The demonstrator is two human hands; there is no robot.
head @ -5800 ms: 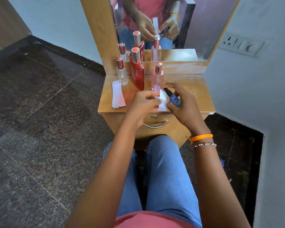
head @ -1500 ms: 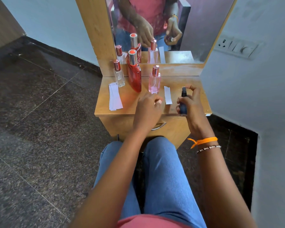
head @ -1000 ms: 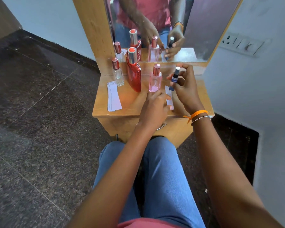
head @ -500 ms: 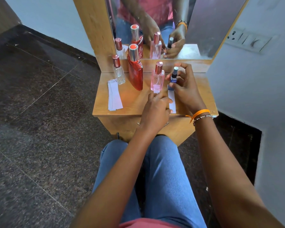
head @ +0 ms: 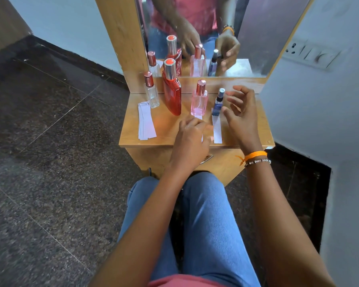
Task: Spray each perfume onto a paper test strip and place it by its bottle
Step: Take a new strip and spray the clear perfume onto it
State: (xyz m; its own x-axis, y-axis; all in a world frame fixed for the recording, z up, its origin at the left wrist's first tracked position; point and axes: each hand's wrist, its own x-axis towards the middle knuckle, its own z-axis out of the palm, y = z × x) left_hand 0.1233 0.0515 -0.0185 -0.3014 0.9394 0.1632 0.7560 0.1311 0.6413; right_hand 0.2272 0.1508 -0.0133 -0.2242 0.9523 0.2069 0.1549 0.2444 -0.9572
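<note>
Perfume bottles stand in a row along the back of the wooden bench (head: 168,129), just in front of the mirror (head: 247,34). From left to right they are a small clear bottle (head: 152,93) with a rose cap, a tall red bottle (head: 172,92), a pink bottle (head: 199,101) and a slim blue bottle (head: 217,104), all upright. A white test strip (head: 217,130) lies flat on the bench with its far end touching the base of the blue bottle. Another strip (head: 198,117) peeks out from the foot of the pink bottle and runs under the left hand (head: 192,139), which rests on it, knuckles up and fingers loosely bent; whether it pinches the paper cannot be told. The right hand (head: 241,114) hovers just beside the blue bottle with its fingers spread and loosely curled, holding nothing. A small stack of unused strips (head: 146,124) lies at the left edge of the bench, near the clear bottle. An orange band (head: 255,155) sits on the right wrist.
</note>
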